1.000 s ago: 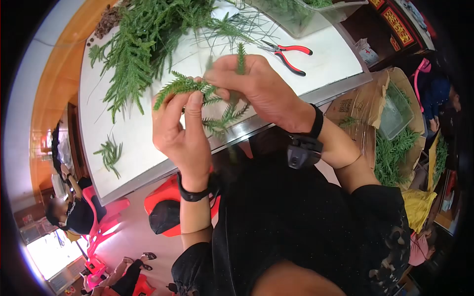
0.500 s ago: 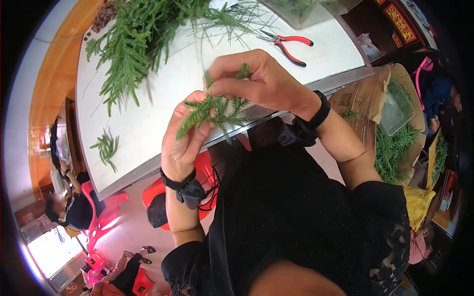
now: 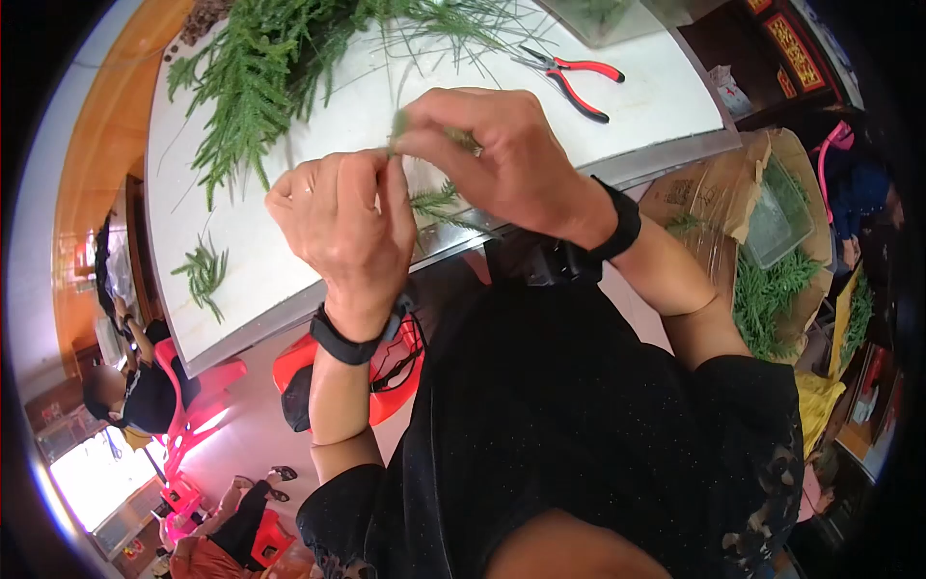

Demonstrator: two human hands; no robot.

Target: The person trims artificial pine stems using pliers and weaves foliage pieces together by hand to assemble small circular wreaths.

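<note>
My left hand [image 3: 340, 214] is over the table's front part, its back turned up. Its thumb and fingertips are pinched together at the stem end of a green artificial pine sprig [image 3: 436, 201]. Facing it, my right hand [image 3: 502, 150] closes thumb and forefinger on the same sprig, slightly blurred. Leafy tips show below and between the hands; most of the stem is hidden by fingers. A thin stalk rises from the pinch point. Beyond my right hand lie red-and-black pliers [image 3: 571, 82] with their handles apart.
A heap of green branches [image 3: 246, 92] and loose thin stems [image 3: 453, 29] cover the table's far side. One small sprig [image 3: 204, 278] lies on the white tabletop [image 3: 260, 227]. At right, a cardboard box [image 3: 709, 183] holds greenery. Other people sit at lower left.
My left hand has rolled over from palm-up to back-up, its fingers now at the stem. My right hand stays nearly in place, and the sprig's leafy part is more covered.
</note>
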